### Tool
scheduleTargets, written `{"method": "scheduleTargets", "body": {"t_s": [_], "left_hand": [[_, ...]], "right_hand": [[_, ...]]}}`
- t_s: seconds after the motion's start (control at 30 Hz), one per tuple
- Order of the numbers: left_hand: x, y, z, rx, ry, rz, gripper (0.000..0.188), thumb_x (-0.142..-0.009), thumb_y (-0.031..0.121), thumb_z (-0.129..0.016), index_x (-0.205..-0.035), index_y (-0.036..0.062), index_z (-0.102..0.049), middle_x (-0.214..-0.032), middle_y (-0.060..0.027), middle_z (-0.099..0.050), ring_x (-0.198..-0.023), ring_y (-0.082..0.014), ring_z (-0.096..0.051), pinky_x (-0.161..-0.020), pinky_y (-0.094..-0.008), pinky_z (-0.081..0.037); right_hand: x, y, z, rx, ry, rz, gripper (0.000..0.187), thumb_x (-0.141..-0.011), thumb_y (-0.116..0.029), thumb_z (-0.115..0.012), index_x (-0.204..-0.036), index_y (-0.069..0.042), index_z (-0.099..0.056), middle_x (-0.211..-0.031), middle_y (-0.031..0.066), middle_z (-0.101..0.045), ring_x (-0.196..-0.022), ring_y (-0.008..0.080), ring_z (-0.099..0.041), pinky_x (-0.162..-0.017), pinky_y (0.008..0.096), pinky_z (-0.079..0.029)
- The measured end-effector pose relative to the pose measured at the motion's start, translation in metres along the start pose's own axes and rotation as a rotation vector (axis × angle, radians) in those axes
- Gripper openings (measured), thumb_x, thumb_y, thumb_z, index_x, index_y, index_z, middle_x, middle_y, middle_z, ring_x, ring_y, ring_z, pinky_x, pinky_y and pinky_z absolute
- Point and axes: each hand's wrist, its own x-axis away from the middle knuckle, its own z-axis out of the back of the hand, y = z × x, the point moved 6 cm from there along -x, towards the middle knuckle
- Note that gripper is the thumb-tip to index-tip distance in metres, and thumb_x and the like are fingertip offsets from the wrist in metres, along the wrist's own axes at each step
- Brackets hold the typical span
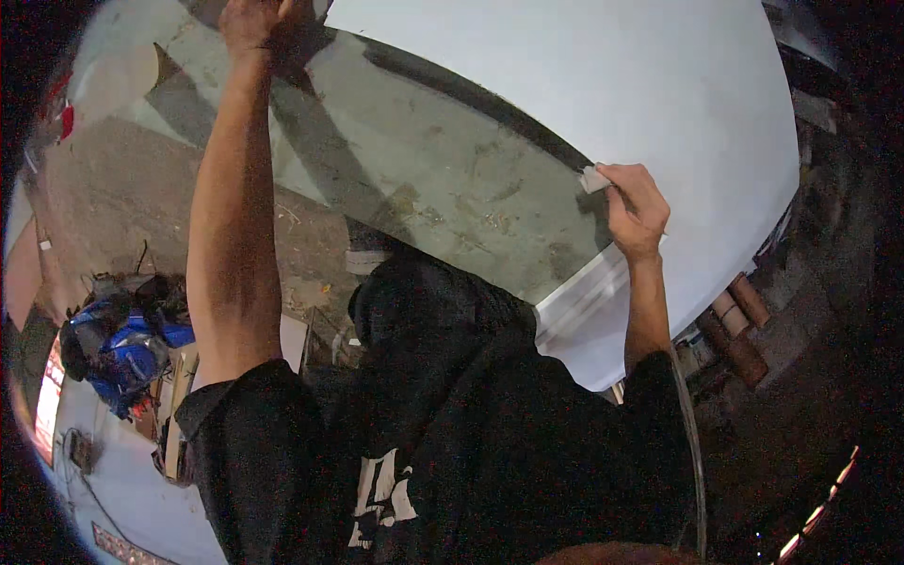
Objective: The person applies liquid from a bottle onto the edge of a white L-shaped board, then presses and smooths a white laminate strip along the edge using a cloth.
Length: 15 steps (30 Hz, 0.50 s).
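Note:
My right hand [640, 209] is closed in a pinch on a small whitish folded piece [593, 179], paper or cloth, I cannot tell which. It holds this at the near edge of a large smooth white panel [650, 89]. Below that hand is a white part with long ridges [584, 292]. My left arm reaches far forward, and my left hand [254, 24] is at the upper edge of the picture, left of the panel's corner. Its fingers are mostly cut off and in shadow, so what they touch is hidden.
Under the panel lies a stained grey-green floor [452, 179], with brown ground to its left. Blue and black bundled things [132, 353] lie at the left beside a white surface [113, 480]. Brown rolls [734, 344] lie at the right. A thin clear cord [692, 433] hangs along my right side.

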Motion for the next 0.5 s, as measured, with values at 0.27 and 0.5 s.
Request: {"method": "scheduleTargets", "body": {"t_s": [0.27, 0.5], "left_hand": [[0.001, 0.004, -0.002, 0.066, 0.034, -0.023, 0.05, -0.097, 0.043, -0.057, -0.071, 0.0005, -0.051, -0.06, -0.0213, -0.049, -0.055, -0.0377, -0.052, -0.054, -0.0441, -0.04], [0.002, 0.005, 0.005, 0.031, 0.049, -0.041, 0.052, -0.097, 0.044, -0.056, -0.07, 0.0002, -0.049, -0.06, -0.0208, -0.047, -0.053, -0.0354, -0.05, -0.054, -0.0447, -0.038]], "right_hand": [[-0.013, -0.01, -0.017, 0.014, 0.166, -0.078, 0.033, -0.076, 0.005, -0.076, -0.105, -0.01, -0.077, -0.09, 0.0081, -0.067, -0.077, 0.0214, -0.065, -0.071, 0.0313, -0.055], [-0.024, -0.016, -0.03, 0.107, 0.2, 0.2, 0.035, -0.072, 0.004, -0.077, -0.104, -0.01, -0.077, -0.09, 0.0071, -0.065, -0.072, 0.021, -0.061, -0.062, 0.0324, -0.051]]}}
